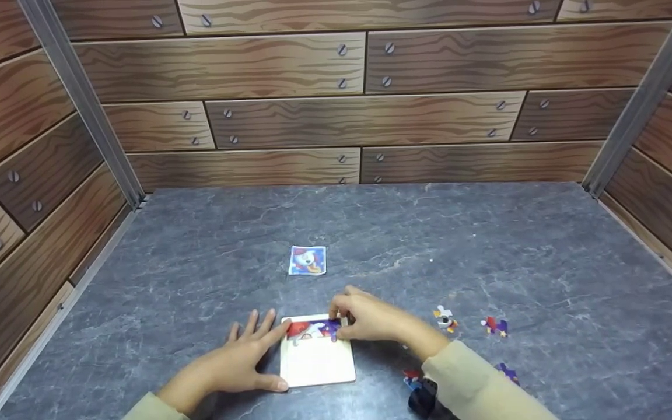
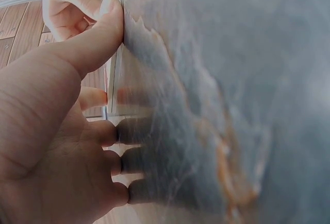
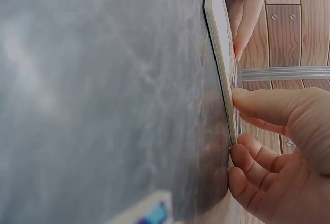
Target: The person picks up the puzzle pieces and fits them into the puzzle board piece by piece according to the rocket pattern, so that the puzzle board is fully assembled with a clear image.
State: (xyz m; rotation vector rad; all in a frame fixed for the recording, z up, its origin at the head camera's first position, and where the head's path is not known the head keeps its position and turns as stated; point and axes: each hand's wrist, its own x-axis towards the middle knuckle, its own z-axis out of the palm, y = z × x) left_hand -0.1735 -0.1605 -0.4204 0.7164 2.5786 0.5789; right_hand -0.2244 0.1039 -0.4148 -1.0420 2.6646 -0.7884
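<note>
A shallow white puzzle tray (image 1: 318,364) lies on the table, with joined red, white and purple jigsaw pieces (image 1: 300,330) along its far edge. My left hand (image 1: 242,357) lies spread at the tray's left side, its thumb at the near left corner and index finger touching the far left corner. At the far right corner, my right hand (image 1: 374,316) pinches a purple puzzle piece (image 1: 332,329) between thumb and curled fingers. In the right wrist view, the thumb and curled fingers meet the tray's edge (image 3: 221,33); the piece itself is mostly hidden there.
A small square picture card (image 1: 307,260) of a cartoon character lies beyond the tray. Loose puzzle pieces (image 1: 445,319) are scattered to the right, including a red and purple piece (image 1: 494,326) and a purple one (image 1: 507,372) beside the right sleeve. Wood-patterned walls (image 1: 289,122) enclose the table.
</note>
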